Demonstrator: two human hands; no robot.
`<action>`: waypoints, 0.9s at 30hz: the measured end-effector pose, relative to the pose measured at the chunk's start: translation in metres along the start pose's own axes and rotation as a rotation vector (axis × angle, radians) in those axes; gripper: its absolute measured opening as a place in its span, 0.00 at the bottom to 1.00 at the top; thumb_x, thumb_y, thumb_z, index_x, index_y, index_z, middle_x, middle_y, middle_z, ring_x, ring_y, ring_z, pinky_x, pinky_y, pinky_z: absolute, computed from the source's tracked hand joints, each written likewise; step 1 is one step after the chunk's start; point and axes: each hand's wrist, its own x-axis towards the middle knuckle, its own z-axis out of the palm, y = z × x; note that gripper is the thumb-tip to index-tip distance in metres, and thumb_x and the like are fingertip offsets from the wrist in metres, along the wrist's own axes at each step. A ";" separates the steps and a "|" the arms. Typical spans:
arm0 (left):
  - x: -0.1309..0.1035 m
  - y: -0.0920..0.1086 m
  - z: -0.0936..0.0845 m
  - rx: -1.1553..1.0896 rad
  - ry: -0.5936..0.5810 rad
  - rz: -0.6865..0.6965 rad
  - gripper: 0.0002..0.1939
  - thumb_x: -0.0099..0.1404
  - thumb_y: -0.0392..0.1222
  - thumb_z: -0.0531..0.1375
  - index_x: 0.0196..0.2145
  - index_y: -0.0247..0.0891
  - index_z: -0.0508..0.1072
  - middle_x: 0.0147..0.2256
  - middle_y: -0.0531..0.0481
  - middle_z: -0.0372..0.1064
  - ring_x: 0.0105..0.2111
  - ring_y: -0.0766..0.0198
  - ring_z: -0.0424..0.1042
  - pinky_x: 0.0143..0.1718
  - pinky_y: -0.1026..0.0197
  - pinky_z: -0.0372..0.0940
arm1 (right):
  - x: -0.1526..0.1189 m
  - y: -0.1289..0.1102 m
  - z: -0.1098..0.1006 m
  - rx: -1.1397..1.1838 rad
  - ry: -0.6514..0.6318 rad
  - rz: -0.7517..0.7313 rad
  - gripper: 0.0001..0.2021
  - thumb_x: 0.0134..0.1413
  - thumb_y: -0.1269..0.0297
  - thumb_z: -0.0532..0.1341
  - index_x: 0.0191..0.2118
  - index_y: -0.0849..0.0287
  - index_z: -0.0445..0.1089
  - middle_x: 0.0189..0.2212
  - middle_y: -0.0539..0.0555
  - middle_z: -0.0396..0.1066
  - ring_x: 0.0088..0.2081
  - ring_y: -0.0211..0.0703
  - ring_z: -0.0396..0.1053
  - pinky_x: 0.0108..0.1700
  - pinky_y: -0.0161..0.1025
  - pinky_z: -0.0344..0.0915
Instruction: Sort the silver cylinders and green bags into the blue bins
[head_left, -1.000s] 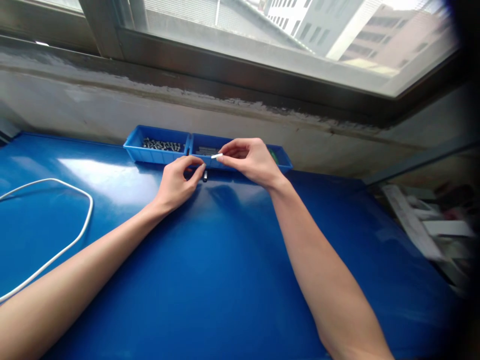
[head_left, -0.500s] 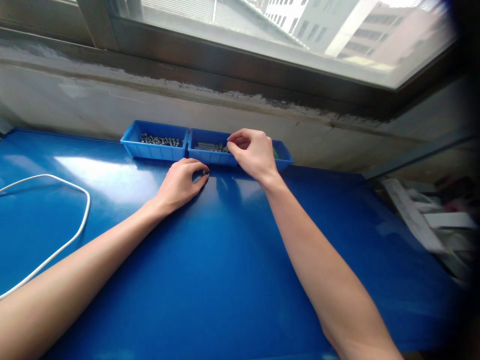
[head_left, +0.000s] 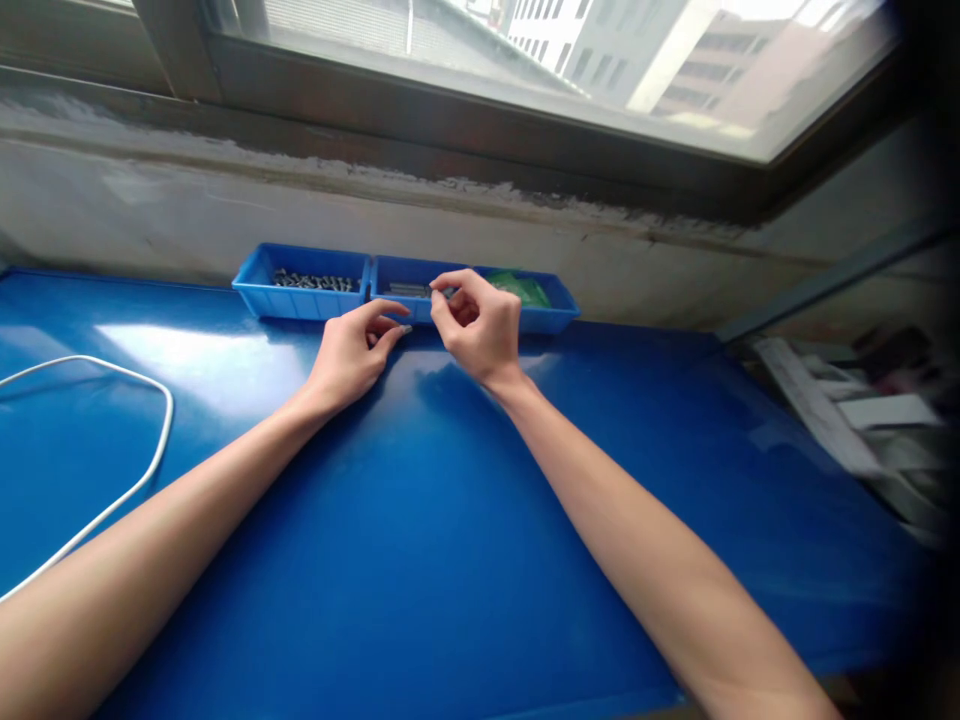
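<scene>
Three blue bins stand in a row at the back of the blue table. Many small screws (head_left: 315, 282) lie in the left bin (head_left: 300, 302). Grey metal pieces (head_left: 409, 289) are in the middle bin (head_left: 421, 271), and a green bag (head_left: 521, 289) is in the right bin (head_left: 551, 318). Before the left and middle bins, my left hand (head_left: 354, 352) has a small grey piece (head_left: 406, 329) at its fingertips, too small to name. My right hand (head_left: 480, 322) is pinched in front of the middle and right bins; whatever its fingertips hold is too small to make out.
A white cable (head_left: 161, 440) curves over the left of the blue table (head_left: 420, 560). Behind the bins runs a wall (head_left: 187, 215) below a window frame (head_left: 450, 130). Pale objects (head_left: 889, 412) lie beyond the table's right edge.
My right hand has moved left, closer to my left hand, uncovering the green bag. The view has shifted slightly.
</scene>
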 end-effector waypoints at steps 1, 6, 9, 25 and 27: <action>0.001 -0.001 0.000 -0.032 0.013 -0.015 0.13 0.68 0.41 0.62 0.49 0.39 0.79 0.35 0.49 0.80 0.32 0.62 0.76 0.36 0.62 0.66 | -0.006 0.000 0.002 -0.009 0.031 0.028 0.06 0.59 0.62 0.61 0.38 0.57 0.74 0.19 0.45 0.64 0.22 0.37 0.63 0.35 0.37 0.66; 0.005 -0.010 -0.001 -0.196 0.072 -0.033 0.13 0.72 0.45 0.58 0.47 0.39 0.79 0.36 0.48 0.79 0.35 0.61 0.77 0.39 0.62 0.69 | -0.021 -0.001 0.008 0.038 -0.077 0.132 0.08 0.61 0.59 0.61 0.41 0.55 0.74 0.20 0.45 0.64 0.22 0.37 0.63 0.33 0.37 0.65; 0.007 -0.012 -0.001 -0.243 0.074 -0.037 0.14 0.73 0.45 0.56 0.48 0.39 0.78 0.35 0.48 0.77 0.33 0.63 0.76 0.37 0.63 0.68 | -0.019 0.001 0.009 0.169 -0.184 0.186 0.12 0.60 0.59 0.62 0.48 0.54 0.73 0.21 0.44 0.68 0.22 0.37 0.66 0.31 0.36 0.65; 0.003 -0.002 -0.002 -0.300 0.009 -0.051 0.17 0.72 0.51 0.59 0.52 0.39 0.74 0.29 0.52 0.74 0.31 0.62 0.75 0.35 0.62 0.68 | -0.010 0.018 0.005 0.737 -0.449 0.427 0.14 0.47 0.62 0.69 0.42 0.57 0.76 0.31 0.49 0.78 0.28 0.39 0.74 0.34 0.37 0.69; 0.003 -0.003 -0.001 -0.309 0.002 -0.056 0.18 0.73 0.52 0.58 0.52 0.39 0.74 0.29 0.52 0.74 0.31 0.62 0.75 0.36 0.61 0.68 | -0.009 0.019 0.004 0.758 -0.448 0.416 0.14 0.47 0.63 0.69 0.43 0.57 0.77 0.31 0.49 0.79 0.29 0.39 0.74 0.34 0.37 0.70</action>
